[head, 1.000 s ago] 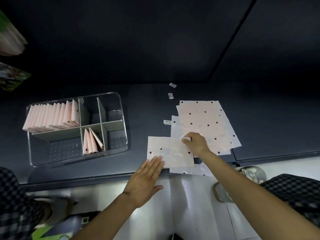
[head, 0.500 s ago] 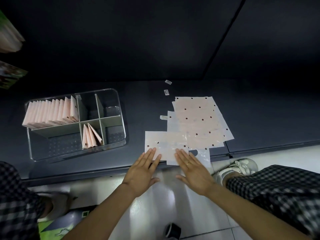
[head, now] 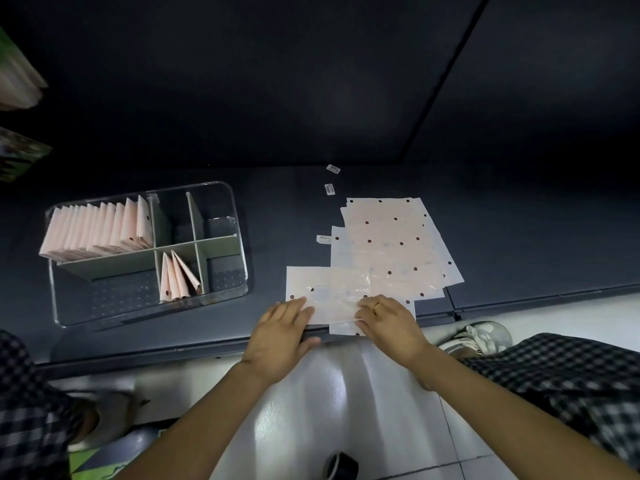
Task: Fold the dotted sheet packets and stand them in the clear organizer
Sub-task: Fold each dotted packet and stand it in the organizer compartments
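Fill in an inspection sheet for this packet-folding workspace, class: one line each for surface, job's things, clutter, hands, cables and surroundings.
Surface: dark counter, lit dimly.
Job's things: clear organizer at left; a full row of folded packets stands in its far-left compartment, a few folded packets in a near middle one. Flat stack of dotted sheets at right; one dotted sheet packet lies at the counter's near edge.
Clutter: three small labels beside the stack.
Hands: left hand and right hand both rest on the near packet's front edge; grip cannot be told.
Cables: nothing seen.
Surroundings: pale tiled floor, checked clothing, a shoe.
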A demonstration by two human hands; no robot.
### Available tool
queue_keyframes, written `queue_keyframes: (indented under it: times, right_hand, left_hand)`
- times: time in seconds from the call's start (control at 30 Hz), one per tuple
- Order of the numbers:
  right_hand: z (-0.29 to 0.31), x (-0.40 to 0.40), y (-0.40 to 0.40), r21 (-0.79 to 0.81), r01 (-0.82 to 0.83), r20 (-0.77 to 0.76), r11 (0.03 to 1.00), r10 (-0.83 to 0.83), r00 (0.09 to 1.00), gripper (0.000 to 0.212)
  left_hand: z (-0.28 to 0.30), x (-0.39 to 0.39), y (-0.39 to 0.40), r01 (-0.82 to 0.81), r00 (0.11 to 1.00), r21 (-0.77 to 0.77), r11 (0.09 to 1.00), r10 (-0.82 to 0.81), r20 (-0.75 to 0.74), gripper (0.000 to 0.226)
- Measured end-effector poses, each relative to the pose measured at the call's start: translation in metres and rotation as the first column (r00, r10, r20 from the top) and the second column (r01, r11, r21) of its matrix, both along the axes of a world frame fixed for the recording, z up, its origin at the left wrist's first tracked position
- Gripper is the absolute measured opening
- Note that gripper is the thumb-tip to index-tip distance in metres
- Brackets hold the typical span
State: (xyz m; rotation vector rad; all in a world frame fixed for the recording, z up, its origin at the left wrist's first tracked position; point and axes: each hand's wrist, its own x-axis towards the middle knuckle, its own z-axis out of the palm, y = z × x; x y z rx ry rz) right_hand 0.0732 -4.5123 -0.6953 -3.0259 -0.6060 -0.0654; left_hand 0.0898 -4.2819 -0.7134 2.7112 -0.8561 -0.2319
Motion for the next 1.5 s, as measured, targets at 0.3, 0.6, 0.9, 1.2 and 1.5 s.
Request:
queue_keyframes:
  times: [0.3,0.6,0.9,1.2,1.5]
  right_hand:
    - [0.008,0.024,-0.012,0.424,0.346,-0.397,0.837,-0.172,0.902,0.010]
    - [-0.004,0.060,-0.008,0.464,0.748,-0.602,0.474,-0.450,0.659,0.041]
    - [-0.007,0.068,0.000,0.342,0.795,-0.590,0.501,-0.544,0.597,0.043]
    - [-0.004,0.054,0.014,0.209,0.743,-0.291,0.636,-0.685,0.668,0.034]
    - [-0.026,0.032,0.043,0.153,0.255,-0.354,0.955,-0.188,0.916,0.065]
  left_hand:
    - [-0.003,0.042,0.002,-0.278,0.959,-0.231,0.932,0.254,-0.127,0.024]
    - [-0.004,0.061,-0.017,-0.670,0.717,-0.208,0.713,0.549,-0.430,0.027]
    - [-0.013,0.036,-0.033,-0.037,0.998,-0.074,0.997,0.040,0.043,0.064]
    - [-0.023,0.047,-0.028,0.092,0.996,0.284,0.954,-0.084,-0.040,0.080]
    - [-0.013,0.049,-0.027,0.094,0.992,0.311,0.946,-0.064,-0.107,0.080]
